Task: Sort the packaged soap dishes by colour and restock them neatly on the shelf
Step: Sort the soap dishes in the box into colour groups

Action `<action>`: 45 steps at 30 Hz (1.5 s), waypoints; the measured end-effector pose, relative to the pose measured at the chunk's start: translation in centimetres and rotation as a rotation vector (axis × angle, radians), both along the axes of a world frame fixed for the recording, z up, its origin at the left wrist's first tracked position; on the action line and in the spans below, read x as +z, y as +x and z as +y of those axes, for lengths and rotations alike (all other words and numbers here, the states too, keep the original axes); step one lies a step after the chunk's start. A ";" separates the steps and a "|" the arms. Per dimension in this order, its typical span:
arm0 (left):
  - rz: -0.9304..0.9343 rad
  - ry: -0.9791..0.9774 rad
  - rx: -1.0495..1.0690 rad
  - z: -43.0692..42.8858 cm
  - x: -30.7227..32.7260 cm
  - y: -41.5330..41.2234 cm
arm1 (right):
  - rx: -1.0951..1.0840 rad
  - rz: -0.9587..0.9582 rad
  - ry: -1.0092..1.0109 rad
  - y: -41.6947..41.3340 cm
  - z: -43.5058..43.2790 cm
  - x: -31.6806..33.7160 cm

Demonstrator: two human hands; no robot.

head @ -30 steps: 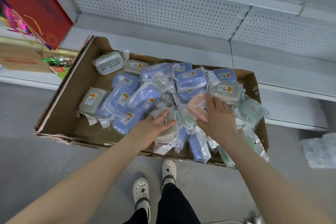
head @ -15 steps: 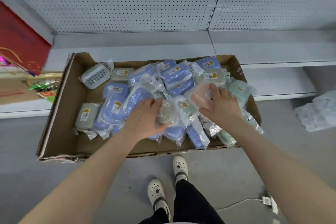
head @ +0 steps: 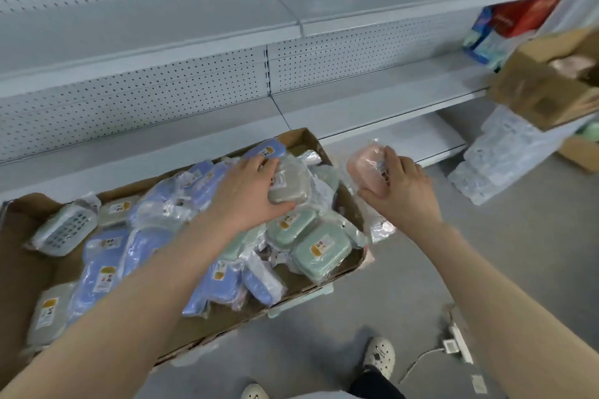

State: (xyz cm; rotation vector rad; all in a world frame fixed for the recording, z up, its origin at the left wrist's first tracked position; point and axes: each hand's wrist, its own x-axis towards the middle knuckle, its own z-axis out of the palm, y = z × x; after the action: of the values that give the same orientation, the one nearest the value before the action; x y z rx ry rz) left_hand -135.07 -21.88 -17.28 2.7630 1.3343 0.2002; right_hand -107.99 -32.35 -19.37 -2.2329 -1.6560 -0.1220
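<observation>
Well, the biggest thing I see is the grey metal shelf [head: 372, 97] behind the cardboard box [head: 19, 269]. Its back wall is full of tiny round holes, and its boards are flat and smooth. The cardboard box is long, low and brown, with a bent, ragged front edge.

Inside the box lies a heap of soap dishes, each in a clear crinkly bag. The blue soap dishes [head: 103, 256] fill the middle and left of the box. The green soap dishes [head: 327, 261] lie at its right end, boxy with round corners. A white slotted dish [head: 64, 232] lies at the far left of the box. Well off to the right of the box stands a stack of clear bumpy plastic packs [head: 505, 152].

I see the left hand [head: 249, 191] over the heap, near the far right part of the box. Its fingers and thumb curl round a grey soap dish [head: 291, 186] on top. The right hand [head: 402, 185] is in the air just past the right end of the box, holding a pink soap dish [head: 364, 165] in its shiny bag.

Many of the bags have a small white sticker [head: 107, 275] with a yellow patch. The writing on them is too small for me to read.
</observation>
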 end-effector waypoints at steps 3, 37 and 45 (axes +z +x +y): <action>-0.019 0.007 -0.065 0.4 1.0 8.7 | -0.099 -0.001 0.008 7.8 -2.2 0.5; -0.083 -0.068 -0.481 15.1 0.5 91.4 | -0.671 0.040 0.014 78.3 2.1 1.7; -0.059 -0.043 -0.387 20.4 -0.8 104.7 | -0.607 0.098 0.040 94.2 9.6 1.3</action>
State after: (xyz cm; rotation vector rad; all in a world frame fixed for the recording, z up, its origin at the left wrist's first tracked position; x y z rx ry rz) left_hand -30.38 -1.46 -18.06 2.8806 0.7587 0.2227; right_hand -13.79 -22.72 -18.09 -2.5867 -0.8741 -0.1896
